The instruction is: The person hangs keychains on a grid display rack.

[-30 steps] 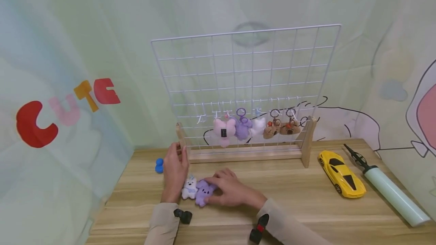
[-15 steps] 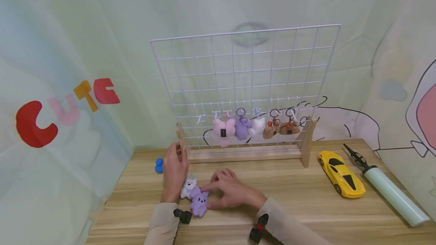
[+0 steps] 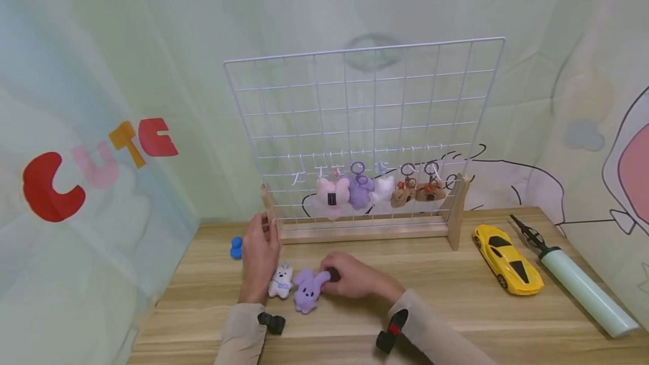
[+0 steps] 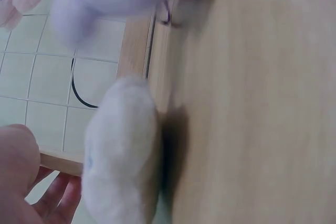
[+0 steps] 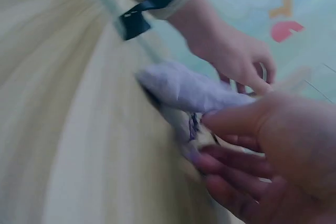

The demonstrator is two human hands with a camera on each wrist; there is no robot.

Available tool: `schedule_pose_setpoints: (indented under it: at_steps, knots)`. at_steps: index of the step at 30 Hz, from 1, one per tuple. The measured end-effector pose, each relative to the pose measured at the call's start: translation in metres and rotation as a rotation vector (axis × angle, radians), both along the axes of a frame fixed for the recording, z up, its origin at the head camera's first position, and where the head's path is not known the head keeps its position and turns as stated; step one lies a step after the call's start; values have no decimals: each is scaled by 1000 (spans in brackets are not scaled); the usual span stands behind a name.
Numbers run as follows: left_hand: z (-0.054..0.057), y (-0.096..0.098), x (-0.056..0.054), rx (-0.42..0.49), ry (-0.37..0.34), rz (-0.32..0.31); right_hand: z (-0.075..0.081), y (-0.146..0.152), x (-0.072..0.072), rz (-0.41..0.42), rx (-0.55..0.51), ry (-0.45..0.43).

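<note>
My right hand [image 3: 355, 276] pinches one ear of a purple plush bunny keychain [image 3: 306, 292], which is just over the table in front of the rack. A dark ring shows near the fingers in the right wrist view. Left of the bunny lies a small white plush toy [image 3: 280, 281] with a blue bow, close to my left wrist. My left hand [image 3: 259, 255] holds the left wooden upright [image 4: 63, 162] of the display rack, thumb on one side and fingers on the other. Several plush keychains, among them a pink plush [image 3: 333, 189], hang from hooks on the white wire grid [image 3: 375, 79].
A blue double-ball object [image 3: 236, 248] stands on the wooden table [image 3: 314, 342] left of my left hand. To the right lie a yellow toy car [image 3: 509, 259] and a pale green hand pump [image 3: 583, 286]. A printed backdrop encloses the table.
The purple bunny turned and slid down over the white plush, then moved right, apart from it. My right hand drew back to the right and now grasps its ear. The left hand stays put.
</note>
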State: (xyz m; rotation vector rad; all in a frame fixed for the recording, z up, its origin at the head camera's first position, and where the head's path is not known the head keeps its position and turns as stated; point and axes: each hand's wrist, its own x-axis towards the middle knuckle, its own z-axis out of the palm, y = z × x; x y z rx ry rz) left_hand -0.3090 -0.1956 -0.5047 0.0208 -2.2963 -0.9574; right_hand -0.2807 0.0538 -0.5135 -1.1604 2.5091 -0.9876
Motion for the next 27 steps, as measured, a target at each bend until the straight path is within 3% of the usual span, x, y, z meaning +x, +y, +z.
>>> schedule_pose_setpoints:
  at_steps: [3,5,14,27]
  knots:
    - [1,0,1,4,-14,-2,0,4,-4,31,-75,-100]
    - [1,0,1,5,-20,-2,-1,4,-4,30,-84,-121]
    - [0,0,1,9,-23,-4,-13,-12,2,-59,2,100]
    - [-2,0,-1,7,0,-11,-4,-6,6,-113,-12,11]
